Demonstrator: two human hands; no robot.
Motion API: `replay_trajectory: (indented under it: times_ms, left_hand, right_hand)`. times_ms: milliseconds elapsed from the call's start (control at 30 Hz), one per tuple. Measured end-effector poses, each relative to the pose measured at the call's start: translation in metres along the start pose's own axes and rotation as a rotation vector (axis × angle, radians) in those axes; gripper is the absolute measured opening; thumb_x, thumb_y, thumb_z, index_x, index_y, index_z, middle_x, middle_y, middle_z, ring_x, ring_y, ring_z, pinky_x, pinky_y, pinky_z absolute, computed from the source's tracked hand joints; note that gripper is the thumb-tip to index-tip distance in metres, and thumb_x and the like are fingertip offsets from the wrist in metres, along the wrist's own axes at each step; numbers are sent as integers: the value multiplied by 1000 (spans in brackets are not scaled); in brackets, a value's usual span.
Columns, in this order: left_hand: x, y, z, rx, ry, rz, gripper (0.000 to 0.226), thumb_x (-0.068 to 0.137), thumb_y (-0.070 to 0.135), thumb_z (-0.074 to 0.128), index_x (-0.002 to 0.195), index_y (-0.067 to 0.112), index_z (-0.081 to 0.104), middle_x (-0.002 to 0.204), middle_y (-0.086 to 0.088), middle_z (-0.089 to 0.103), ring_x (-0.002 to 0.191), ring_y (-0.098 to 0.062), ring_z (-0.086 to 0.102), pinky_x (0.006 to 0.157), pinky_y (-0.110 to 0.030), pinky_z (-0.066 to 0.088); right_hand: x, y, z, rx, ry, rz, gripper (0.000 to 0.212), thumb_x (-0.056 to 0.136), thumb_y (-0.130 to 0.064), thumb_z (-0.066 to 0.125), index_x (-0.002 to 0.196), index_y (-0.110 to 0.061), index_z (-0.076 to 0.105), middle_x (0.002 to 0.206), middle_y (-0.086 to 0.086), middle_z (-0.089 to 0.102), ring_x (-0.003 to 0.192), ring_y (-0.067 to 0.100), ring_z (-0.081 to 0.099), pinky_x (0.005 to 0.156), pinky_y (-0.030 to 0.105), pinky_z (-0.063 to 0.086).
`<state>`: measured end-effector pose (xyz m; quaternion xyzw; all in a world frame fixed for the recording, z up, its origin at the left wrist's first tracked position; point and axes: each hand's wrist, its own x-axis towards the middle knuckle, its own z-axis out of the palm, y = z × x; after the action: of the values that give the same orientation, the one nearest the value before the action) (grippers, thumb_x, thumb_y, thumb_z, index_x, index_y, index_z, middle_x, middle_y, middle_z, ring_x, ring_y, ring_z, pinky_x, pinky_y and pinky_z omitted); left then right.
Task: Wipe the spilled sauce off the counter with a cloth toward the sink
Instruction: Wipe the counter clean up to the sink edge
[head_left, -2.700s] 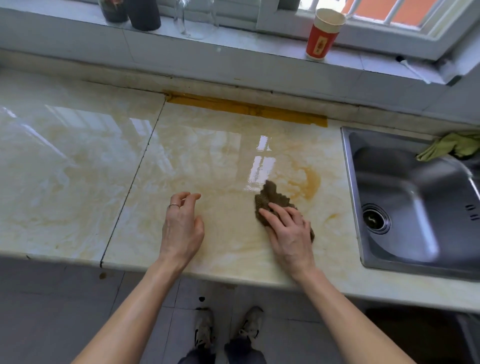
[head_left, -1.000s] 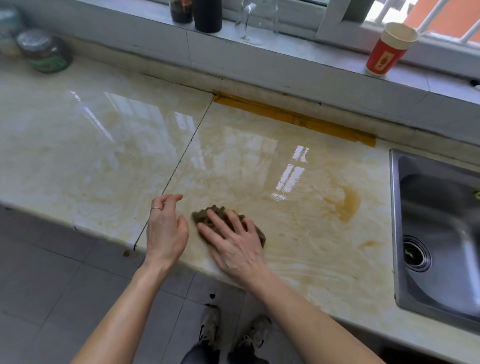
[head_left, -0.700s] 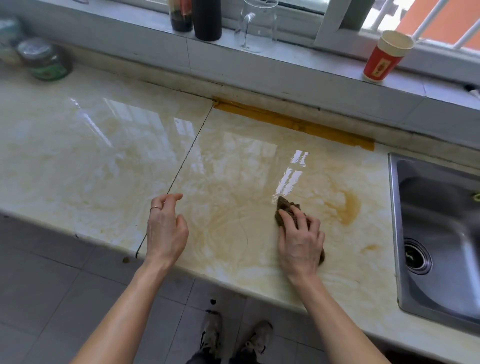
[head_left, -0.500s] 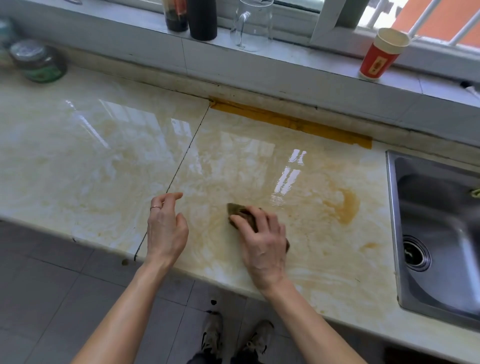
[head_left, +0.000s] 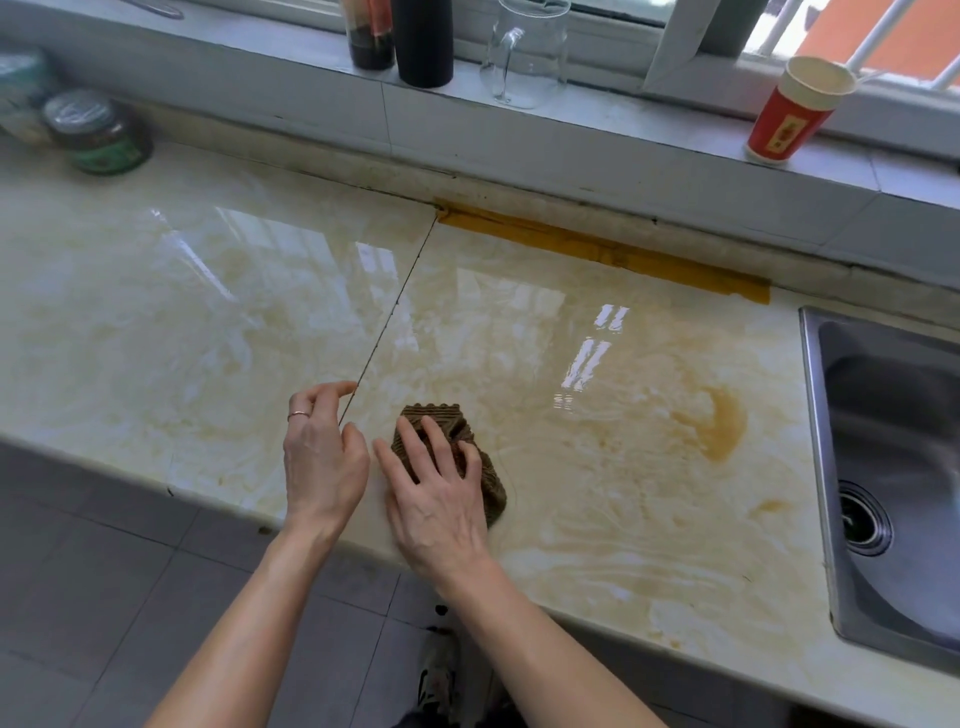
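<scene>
Cloth (head_left: 440, 422), soft and limp I'd judge, near the counter's (head_left: 628, 525) front edge; my right hand (head_left: 441, 501) presses spread fingers atop it.

Brown ribbed cloth (head_left: 457, 431); beige marbled counter (head_left: 208, 312)

On your window sill (head_left: 649, 122) stand a dark bottle (head_left: 423, 44), a glass jug (head_left: 527, 57) and, rightward, a red paper cup (head_left: 789, 117).
</scene>
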<state>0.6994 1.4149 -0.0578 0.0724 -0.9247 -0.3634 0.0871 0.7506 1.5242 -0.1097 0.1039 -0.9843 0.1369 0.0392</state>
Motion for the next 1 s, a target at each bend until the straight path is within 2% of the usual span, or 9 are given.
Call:
replay_trajectory:
  times_ms: [133,267,367,500,567,700,833,933,1000]
  left_hand:
    - [4,-1,3,15,-5,12,46,80,-11,45,119,8,58,123,-11,49,110,-24,54,88,-29,40]
    - [6,2,13,21,-35,30,45,79,-11,46,119,7,58,122,-12,50,109,-26,55,86,-27,38]
    - [8,5,19,5,-67,29,45,80,-10,46,119,7,58,123,-11,49,108,-26,55,83,-29,40]
    - [7,9,22,-1,-91,39,44,81,-10,46,120,7,57,123,-10,49,102,-24,54,78,-26,36]
    - [5,10,23,-2,-105,43,44,81,-10,46,120,8,57,123,-10,48,102,-23,54,78,-26,37]
    - [-2,20,32,10,-162,93,44,81,-10,47,121,8,56,124,-10,47,105,-22,53,79,-24,35]
    - [-11,32,43,39,-223,139,45,82,-10,48,123,6,55,127,-12,46,110,-24,52,83,-21,36]
    - [-17,41,52,48,-274,162,47,81,-10,48,125,6,55,128,-13,46,111,-27,54,85,-23,39]
    - [-20,47,57,61,-301,184,49,80,-11,48,126,6,54,127,-13,46,108,-27,55,83,-22,39]
  right_hand:
    - [1,-1,10,-66,-64,-7,48,90,-34,54,136,-23,52,150,4,43,141,29,33,109,56,17]
    - [-9,11,1,-109,-62,7,56,84,-26,39,138,-22,51,150,4,43,140,31,35,109,64,12]
    - [-27,51,-12,-158,11,171,58,81,-21,44,139,-23,51,148,1,45,139,30,38,105,71,11]
    - [-53,118,-32,-195,76,451,60,76,-16,54,135,-26,55,146,-2,48,134,27,44,101,64,20]
    - [-60,136,-38,-191,91,497,58,77,-16,51,133,-27,57,144,-2,50,131,26,46,99,62,25]
    - [-59,139,-42,-141,202,511,60,76,-14,36,129,-24,60,136,-1,58,122,25,53,92,61,38]
    - [-57,112,-36,-44,254,380,67,74,0,57,138,-19,52,140,5,53,125,24,49,92,53,44]
    - [-58,109,-27,-63,141,226,60,81,-15,55,140,-17,49,146,5,47,132,23,44,102,48,37]
    - [-55,133,-32,-76,116,268,57,82,-28,46,137,-18,54,143,3,51,132,22,46,105,49,31]
